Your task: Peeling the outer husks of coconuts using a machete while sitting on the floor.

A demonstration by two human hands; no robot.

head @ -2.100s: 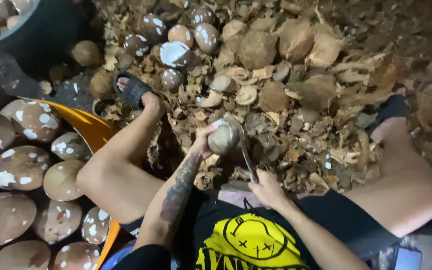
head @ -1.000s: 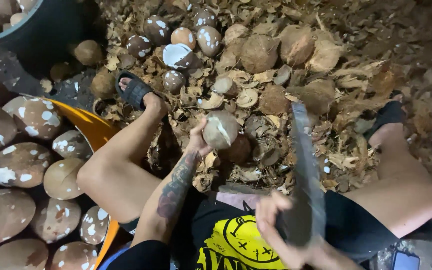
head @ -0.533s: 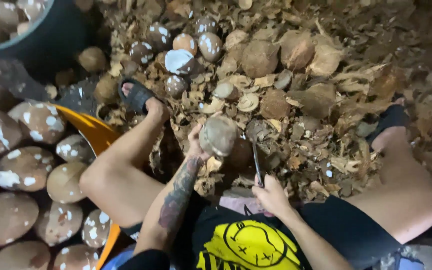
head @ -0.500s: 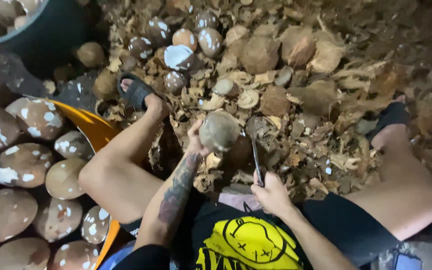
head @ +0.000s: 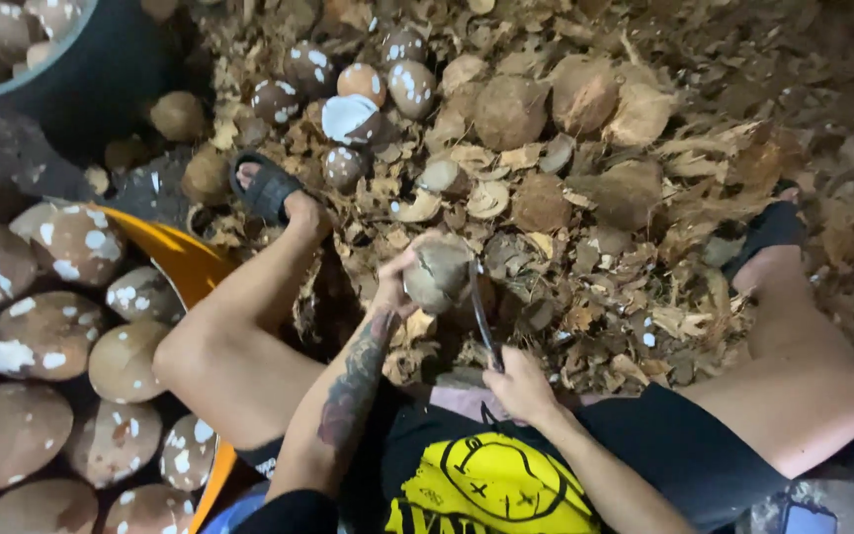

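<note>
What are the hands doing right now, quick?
Left hand: closed around a brown coconut, holding it up.
Right hand: closed on the handle of a knife, whose blade rests against the coconut.

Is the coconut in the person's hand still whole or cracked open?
Whole, as far as shows. The coconut in the left hand looks round and closed, no white inside showing. The knife blade rests against it.

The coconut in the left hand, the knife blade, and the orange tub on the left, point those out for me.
Coconut [head: 437, 274], head view, on its brown rounded face beside the left hand's fingers.
Knife blade [head: 481, 314], head view, midway along the dark blade above the right hand.
Orange tub [head: 182, 261], head view, on its bare orange rim.
</note>
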